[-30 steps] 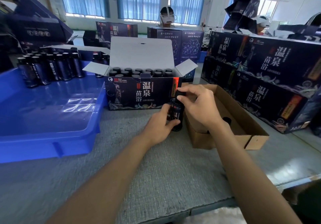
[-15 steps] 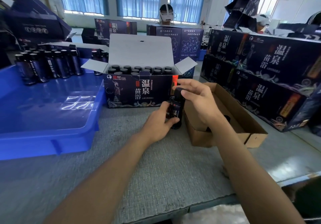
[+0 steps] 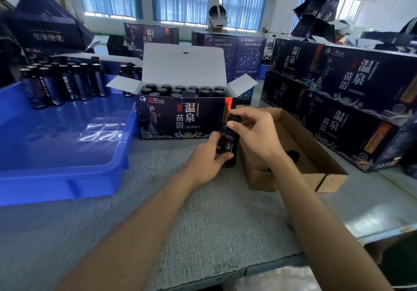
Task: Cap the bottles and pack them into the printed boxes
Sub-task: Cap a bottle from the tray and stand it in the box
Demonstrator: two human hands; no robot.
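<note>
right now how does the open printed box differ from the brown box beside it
The printed box is dark blue with white characters; the brown box is plain cardboard. The printed box is taller, its lid flap raised; the brown box is low, no lid showing. The printed box holds rows of capped bottles; the brown box only a few small dark pieces. Both stand open on the grey table.

One bottle (image 3: 229, 143), centre. One open printed box (image 3: 180, 121), upper centre; a dozen-odd caps (image 3: 180, 90) inside. One blue tray (image 3: 67, 178), left. One brown carton (image 3: 259, 179), right. Four closed boxes (image 3: 352, 83) stacked, far right.
</note>
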